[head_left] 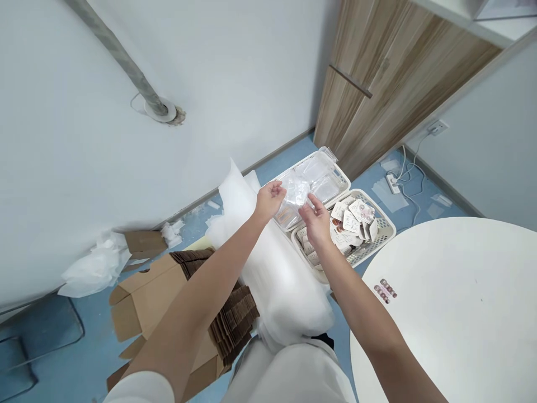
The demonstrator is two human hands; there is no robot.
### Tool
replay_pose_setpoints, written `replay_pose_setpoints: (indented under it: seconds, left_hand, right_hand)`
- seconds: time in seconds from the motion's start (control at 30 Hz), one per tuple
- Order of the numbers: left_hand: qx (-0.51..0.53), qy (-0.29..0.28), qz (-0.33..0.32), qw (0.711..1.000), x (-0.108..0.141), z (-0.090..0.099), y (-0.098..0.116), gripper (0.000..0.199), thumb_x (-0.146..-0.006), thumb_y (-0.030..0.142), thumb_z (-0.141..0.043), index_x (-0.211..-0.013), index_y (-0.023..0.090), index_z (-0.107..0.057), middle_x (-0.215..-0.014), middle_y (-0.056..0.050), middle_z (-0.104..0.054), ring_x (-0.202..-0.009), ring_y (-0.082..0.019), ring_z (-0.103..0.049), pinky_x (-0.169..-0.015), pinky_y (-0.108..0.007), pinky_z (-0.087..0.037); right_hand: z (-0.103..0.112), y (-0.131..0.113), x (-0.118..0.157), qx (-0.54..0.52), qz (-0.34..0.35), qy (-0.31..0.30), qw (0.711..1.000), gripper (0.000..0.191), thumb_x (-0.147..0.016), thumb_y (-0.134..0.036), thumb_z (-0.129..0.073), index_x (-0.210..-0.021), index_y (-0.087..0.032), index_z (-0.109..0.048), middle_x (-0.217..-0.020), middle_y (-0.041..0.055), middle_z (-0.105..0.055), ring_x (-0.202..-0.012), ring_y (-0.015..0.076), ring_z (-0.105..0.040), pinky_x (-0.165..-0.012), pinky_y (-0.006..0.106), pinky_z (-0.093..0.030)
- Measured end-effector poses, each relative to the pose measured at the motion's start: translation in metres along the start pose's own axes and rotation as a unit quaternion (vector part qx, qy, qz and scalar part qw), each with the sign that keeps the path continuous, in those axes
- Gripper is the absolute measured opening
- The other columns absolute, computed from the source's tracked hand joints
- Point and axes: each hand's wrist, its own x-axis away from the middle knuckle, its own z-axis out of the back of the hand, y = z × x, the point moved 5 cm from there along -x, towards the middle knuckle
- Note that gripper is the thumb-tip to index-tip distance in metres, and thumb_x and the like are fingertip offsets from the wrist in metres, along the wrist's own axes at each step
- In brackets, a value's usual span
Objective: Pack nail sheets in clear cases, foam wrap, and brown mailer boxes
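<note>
Both of my hands are stretched out over two white baskets on the floor. My left hand point(269, 200) is closed in a pinch at the left edge of a clear plastic piece point(296, 190), perhaps a small bag or case. My right hand point(317, 223) has its thumb and fingers closed at the piece's lower right edge. Beneath it, the farther basket point(344, 182) contains several clear plastic packages point(325, 187). In the nearer basket point(388, 229) lie many white printed cards point(351, 221), some with reddish-brown or pink round pieces attached.
A large white foam roll point(277, 280) stands before me, beside stacked folded cardboard boxes point(155, 285). At right is a round white table point(453, 313) bearing two rows of small pinkish pieces point(385, 291). A power strip point(392, 183) with cables lies by the wooden cabinet point(377, 78).
</note>
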Motion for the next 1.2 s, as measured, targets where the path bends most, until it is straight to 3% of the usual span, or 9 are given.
replay_pose_setpoints:
  seconds: [0.17, 0.33, 0.53, 0.7, 0.83, 0.97, 1.1, 1.2]
  left_hand:
    - [0.071, -0.126, 0.064, 0.987, 0.042, 0.005, 0.004, 0.044, -0.065, 0.023, -0.066, -0.107, 0.014, -0.056, -0.08, -0.004, -0.061, -0.068, -0.011, -0.057, -0.071, -0.029, -0.046]
    - [0.065, -0.216, 0.051, 0.973, 0.101, 0.016, 0.012, 0.038, -0.062, 0.017, -0.067, -0.1, 0.014, -0.06, -0.076, -0.002, -0.058, -0.064, -0.009, -0.055, -0.067, -0.028, -0.044]
    - [0.067, -0.319, 0.028, 0.945, 0.186, 0.007, 0.008, 0.037, -0.061, 0.016, -0.066, -0.097, 0.014, -0.062, -0.074, 0.001, -0.056, -0.06, -0.007, -0.053, -0.061, -0.024, -0.043]
    - [0.047, -0.418, 0.01, 0.907, 0.241, -0.024, 0.006, 0.038, -0.062, 0.023, -0.068, -0.098, 0.014, -0.063, -0.076, -0.001, -0.058, -0.061, -0.008, -0.054, -0.061, -0.025, -0.043]
    - [0.054, -0.421, 0.017, 0.905, 0.272, -0.048, 0.01, 0.037, -0.066, 0.029, -0.066, -0.099, 0.014, -0.06, -0.079, -0.003, -0.059, -0.071, -0.012, -0.059, -0.069, -0.028, -0.044]
    - [0.047, -0.422, 0.034, 0.905, 0.315, -0.072, 0.008, 0.038, -0.068, 0.034, -0.065, -0.1, 0.015, -0.058, -0.086, -0.005, -0.06, -0.076, -0.014, -0.06, -0.071, -0.029, -0.045]
    - [0.045, -0.483, 0.047, 0.873, 0.371, -0.114, 0.003, 0.041, -0.064, 0.035, -0.069, -0.098, 0.014, -0.058, -0.089, -0.007, -0.06, -0.077, -0.014, -0.058, -0.072, -0.029, -0.046]
    - [0.059, -0.48, 0.046, 0.874, 0.402, -0.151, 0.002, 0.035, -0.065, 0.036, -0.068, -0.091, 0.013, -0.059, -0.082, -0.006, -0.06, -0.073, -0.013, -0.057, -0.069, -0.027, -0.046]
  right_hand:
    - [0.021, -0.006, 0.045, -0.102, -0.033, 0.041, 0.993, 0.043, -0.063, -0.036, -0.067, -0.102, -0.02, -0.057, -0.091, 0.0043, -0.065, -0.083, 0.0167, -0.06, -0.077, 0.035, -0.049]
    - [0.039, -0.007, 0.107, -0.114, -0.043, 0.041, 0.992, 0.025, -0.061, -0.034, -0.07, -0.079, -0.021, -0.059, -0.078, -0.0005, -0.062, -0.068, 0.0121, -0.058, -0.071, 0.032, -0.049]
    - [0.066, -0.015, 0.199, -0.065, -0.028, 0.022, 0.997, 0.033, -0.061, -0.035, -0.07, -0.086, -0.023, -0.053, -0.082, -0.0017, -0.058, -0.062, 0.01, -0.057, -0.064, 0.029, -0.05]
    - [0.094, -0.016, 0.268, -0.048, -0.056, 0.002, 0.997, 0.03, -0.062, -0.036, -0.07, -0.081, -0.021, -0.051, -0.08, -0.0014, -0.058, -0.06, 0.0116, -0.06, -0.059, 0.028, -0.048]
    - [0.133, -0.011, 0.311, -0.101, -0.079, 0.09, 0.988, 0.03, -0.06, -0.035, -0.072, -0.076, -0.021, -0.051, -0.069, -0.0031, -0.058, -0.058, 0.0117, -0.059, -0.055, 0.026, -0.048]
    - [0.174, -0.005, 0.351, -0.21, -0.081, 0.178, 0.958, 0.029, -0.059, -0.031, -0.073, -0.073, -0.021, -0.05, -0.072, -0.0016, -0.062, -0.065, 0.0138, -0.061, -0.061, 0.029, -0.05]
    - [0.207, 0.005, 0.387, -0.276, -0.06, 0.222, 0.933, 0.029, -0.057, -0.027, -0.074, -0.071, -0.021, -0.049, -0.075, -0.001, -0.064, -0.074, 0.0169, -0.063, -0.069, 0.033, -0.051]
    - [0.231, 0.011, 0.409, -0.3, -0.044, 0.24, 0.922, 0.028, -0.057, -0.027, -0.074, -0.071, -0.022, -0.05, -0.076, -0.0013, -0.064, -0.076, 0.0171, -0.063, -0.073, 0.034, -0.051]
